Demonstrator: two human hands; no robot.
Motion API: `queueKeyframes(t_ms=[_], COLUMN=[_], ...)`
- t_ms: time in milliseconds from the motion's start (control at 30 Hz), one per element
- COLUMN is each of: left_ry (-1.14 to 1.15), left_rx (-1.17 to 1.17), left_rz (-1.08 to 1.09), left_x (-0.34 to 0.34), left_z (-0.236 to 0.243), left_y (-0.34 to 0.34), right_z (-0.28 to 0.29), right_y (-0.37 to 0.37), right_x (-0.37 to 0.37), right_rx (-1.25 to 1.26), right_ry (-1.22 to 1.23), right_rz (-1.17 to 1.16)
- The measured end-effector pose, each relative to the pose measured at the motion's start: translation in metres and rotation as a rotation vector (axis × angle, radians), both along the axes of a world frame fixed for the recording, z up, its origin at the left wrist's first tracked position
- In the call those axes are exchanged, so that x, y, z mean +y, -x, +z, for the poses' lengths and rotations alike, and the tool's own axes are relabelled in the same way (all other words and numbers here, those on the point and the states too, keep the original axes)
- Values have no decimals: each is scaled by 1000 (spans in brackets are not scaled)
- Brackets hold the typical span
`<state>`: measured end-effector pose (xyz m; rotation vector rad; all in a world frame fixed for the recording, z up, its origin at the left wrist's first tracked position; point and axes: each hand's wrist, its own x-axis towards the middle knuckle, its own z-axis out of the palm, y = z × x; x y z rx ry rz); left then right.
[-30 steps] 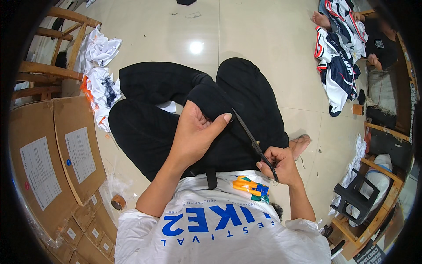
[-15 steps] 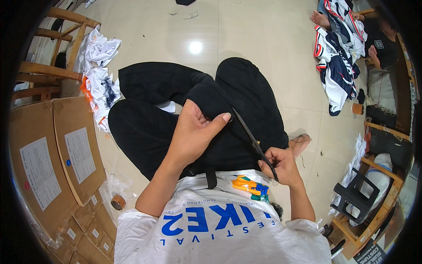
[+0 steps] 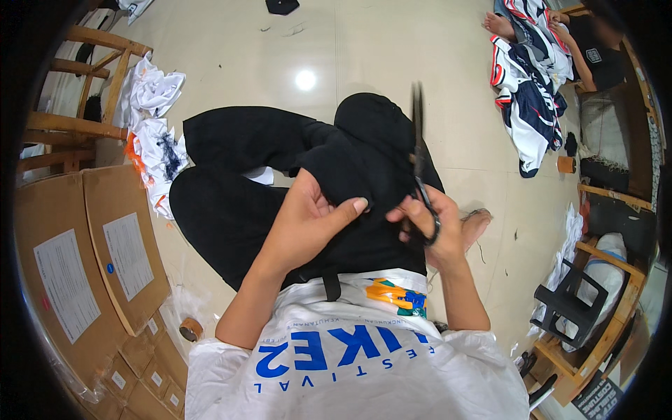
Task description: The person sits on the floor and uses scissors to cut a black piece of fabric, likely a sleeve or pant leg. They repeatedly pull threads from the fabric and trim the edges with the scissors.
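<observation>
My left hand (image 3: 302,227) is closed on a piece of black cloth (image 3: 341,170) held up above my lap, its thumb lying along the cloth's edge. The cloth blends with the black trousers (image 3: 224,231) on my crossed legs, so where one ends is hard to tell. In my right hand (image 3: 439,227) is a pair of dark scissors (image 3: 420,157), the fingers at the handles and the blades pointing up and away from me. The blades are a little blurred and stand apart from the left hand, over my right knee.
White cloths (image 3: 159,136) with orange and dark threads lie to the left, beside a wooden frame (image 3: 77,129) and cardboard boxes (image 3: 63,245). A roll of tape (image 3: 190,329) is on the floor. At far right a person (image 3: 595,52) sits by jerseys (image 3: 528,105); a black stool (image 3: 570,304) stands nearer.
My right hand has lifted the scissors away from the cloth's edge, and the blades have swung from pointing left to nearly straight ahead. My left hand keeps its hold.
</observation>
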<state>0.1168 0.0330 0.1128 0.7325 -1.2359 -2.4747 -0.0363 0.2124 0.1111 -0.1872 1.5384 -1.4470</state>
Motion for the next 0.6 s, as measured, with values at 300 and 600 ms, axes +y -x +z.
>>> queueKeyframes(t_ms=[300, 600], left_ry=[26, -64], left_rx=[-12, -70], left_rz=[42, -30], left_x=[10, 7], left_z=[-9, -10], left_y=[-5, -8], right_z=[-5, 9], right_y=[-21, -9], right_x=[-52, -56], right_rx=[-7, 259], right_ry=[97, 88], right_rz=[-27, -38])
